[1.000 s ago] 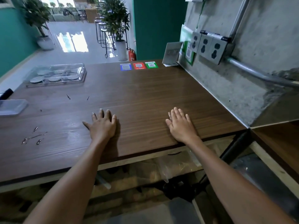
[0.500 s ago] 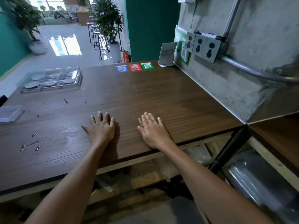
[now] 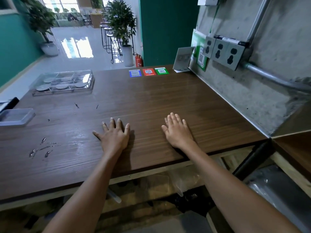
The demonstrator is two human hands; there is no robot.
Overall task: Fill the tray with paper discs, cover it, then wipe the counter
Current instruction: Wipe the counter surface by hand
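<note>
both hands flat on bench (image 3: 151,105), fingers straight, holding nothing: left hand (image 3: 114,135), right hand (image 3: 178,132). covered tray (image 3: 63,82) with paper discs at far left, long axis across bench, well apart from hands; left hand nearer. water streaks (image 3: 42,147) left of left hand, likely next wipe target. no cloth visible. near edge just behind wrists; wall bounds right side.
</note>
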